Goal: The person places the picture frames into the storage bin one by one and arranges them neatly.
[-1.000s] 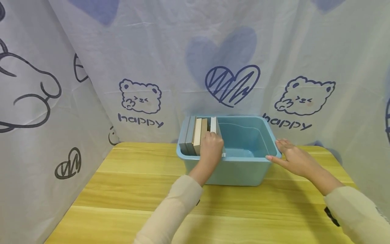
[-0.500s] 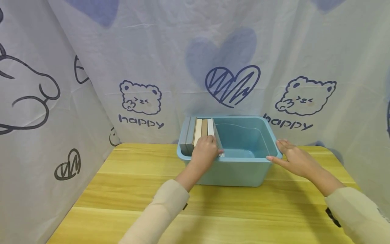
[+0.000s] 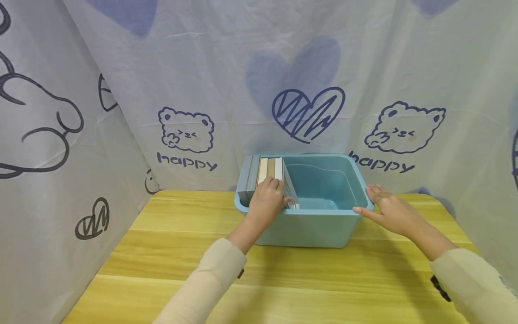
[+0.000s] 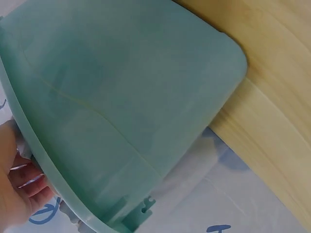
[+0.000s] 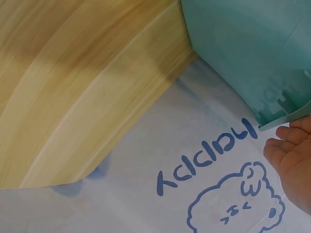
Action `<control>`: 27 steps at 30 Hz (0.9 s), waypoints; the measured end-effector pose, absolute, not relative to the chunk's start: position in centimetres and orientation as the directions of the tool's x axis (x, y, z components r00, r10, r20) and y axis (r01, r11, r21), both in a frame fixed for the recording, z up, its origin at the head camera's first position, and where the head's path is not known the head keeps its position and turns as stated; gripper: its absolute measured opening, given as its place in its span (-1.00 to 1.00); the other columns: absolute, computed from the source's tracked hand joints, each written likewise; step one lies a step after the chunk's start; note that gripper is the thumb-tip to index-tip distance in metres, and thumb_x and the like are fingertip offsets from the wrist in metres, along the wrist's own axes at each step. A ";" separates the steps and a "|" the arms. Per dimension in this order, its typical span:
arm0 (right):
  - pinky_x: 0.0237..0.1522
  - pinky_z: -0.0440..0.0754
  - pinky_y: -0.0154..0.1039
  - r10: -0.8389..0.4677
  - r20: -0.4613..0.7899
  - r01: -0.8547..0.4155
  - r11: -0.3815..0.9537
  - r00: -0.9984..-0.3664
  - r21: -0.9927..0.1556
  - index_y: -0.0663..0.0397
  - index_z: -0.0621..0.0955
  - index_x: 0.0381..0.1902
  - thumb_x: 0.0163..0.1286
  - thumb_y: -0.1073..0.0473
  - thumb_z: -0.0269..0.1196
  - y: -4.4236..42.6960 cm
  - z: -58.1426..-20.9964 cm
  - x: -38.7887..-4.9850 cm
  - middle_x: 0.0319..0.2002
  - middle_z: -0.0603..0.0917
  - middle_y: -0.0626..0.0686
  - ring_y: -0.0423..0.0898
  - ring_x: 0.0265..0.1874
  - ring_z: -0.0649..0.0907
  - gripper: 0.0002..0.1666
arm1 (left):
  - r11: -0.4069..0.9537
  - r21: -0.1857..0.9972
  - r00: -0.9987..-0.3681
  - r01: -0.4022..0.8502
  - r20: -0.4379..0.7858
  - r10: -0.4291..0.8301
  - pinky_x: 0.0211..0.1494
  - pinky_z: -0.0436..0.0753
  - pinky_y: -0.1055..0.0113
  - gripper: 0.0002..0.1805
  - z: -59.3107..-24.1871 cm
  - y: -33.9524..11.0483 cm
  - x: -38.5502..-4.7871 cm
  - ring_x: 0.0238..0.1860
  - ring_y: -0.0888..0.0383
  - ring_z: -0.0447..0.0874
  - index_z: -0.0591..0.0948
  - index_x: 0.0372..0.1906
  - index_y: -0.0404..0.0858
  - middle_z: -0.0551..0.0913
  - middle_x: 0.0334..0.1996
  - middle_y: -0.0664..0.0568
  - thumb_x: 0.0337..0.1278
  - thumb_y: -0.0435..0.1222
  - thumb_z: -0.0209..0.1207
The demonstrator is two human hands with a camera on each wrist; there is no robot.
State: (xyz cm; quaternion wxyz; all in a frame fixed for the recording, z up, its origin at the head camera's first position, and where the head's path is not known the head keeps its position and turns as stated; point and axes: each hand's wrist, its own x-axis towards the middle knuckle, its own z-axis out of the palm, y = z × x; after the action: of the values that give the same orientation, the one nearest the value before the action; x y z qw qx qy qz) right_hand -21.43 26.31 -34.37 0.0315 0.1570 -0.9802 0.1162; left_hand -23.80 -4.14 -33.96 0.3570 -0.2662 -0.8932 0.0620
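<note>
A light blue plastic bin stands on the table, with several books upright along its left side. At the far left are grey books, followed by a cream book, a brown one and a white book. My left hand grips the white book, fingers curled over its near top end and thumb on its right side. Across the bin, my right hand rests on the right rim near the front corner, fingers extended and thumb on the front edge. In the left wrist view, the bin wall hides the books.
A wood-grain table carries the bin close to its back edge. Behind it hangs a white curtain printed with hearts and bears. The right part of the bin shows its bare floor.
My left hand has moved left with the white book, which now stands against the brown one where a gap was. My right hand has stayed on the rim.
</note>
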 end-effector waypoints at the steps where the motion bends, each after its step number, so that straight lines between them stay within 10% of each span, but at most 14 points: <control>1: 0.27 0.16 0.31 -0.301 0.100 -0.316 0.923 -0.948 -0.220 0.50 0.19 0.30 0.29 -0.33 0.04 26.3 -34.3 -21.4 0.32 0.17 0.48 0.42 0.30 0.18 0.03 | 0.847 -0.278 -0.584 0.454 0.625 0.518 -0.13 0.64 0.39 -0.50 -34.0 -4.3 -23.8 -0.21 0.11 0.60 0.67 -0.21 -0.31 0.69 -0.30 -0.01 -0.09 0.05 0.28; 18: 0.20 0.28 0.29 -0.316 0.257 -0.366 0.913 -0.913 -0.178 0.48 0.30 0.25 0.29 -0.22 0.12 25.8 -33.3 -20.7 0.26 0.28 0.47 0.41 0.24 0.29 -0.10 | 0.707 0.046 -0.382 0.706 0.865 0.325 0.04 0.58 -0.03 -0.71 -33.3 -9.4 -21.9 0.02 -0.22 0.54 0.63 -0.14 -0.44 0.59 -0.05 -0.32 -0.03 -0.40 0.20; 27: -0.13 0.56 0.21 -0.314 0.769 -0.521 0.853 -0.557 -0.030 0.27 0.40 0.24 0.34 -0.39 -0.12 25.8 -34.7 -18.7 0.03 0.57 0.39 0.34 -0.05 0.58 -0.11 | 0.690 0.002 -0.323 0.724 0.885 0.336 0.04 0.57 -0.04 -0.71 -35.5 -12.4 -21.0 -0.04 -0.21 0.55 0.62 -0.17 -0.45 0.60 -0.10 -0.33 0.13 -0.31 0.08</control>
State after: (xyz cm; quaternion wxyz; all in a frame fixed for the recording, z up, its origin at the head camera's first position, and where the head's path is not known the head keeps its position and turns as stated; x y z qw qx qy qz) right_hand -18.71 25.77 -34.66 0.4053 0.2390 -0.8731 0.1280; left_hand -20.96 -12.41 -35.48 0.4744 -0.3367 -0.7873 -0.2044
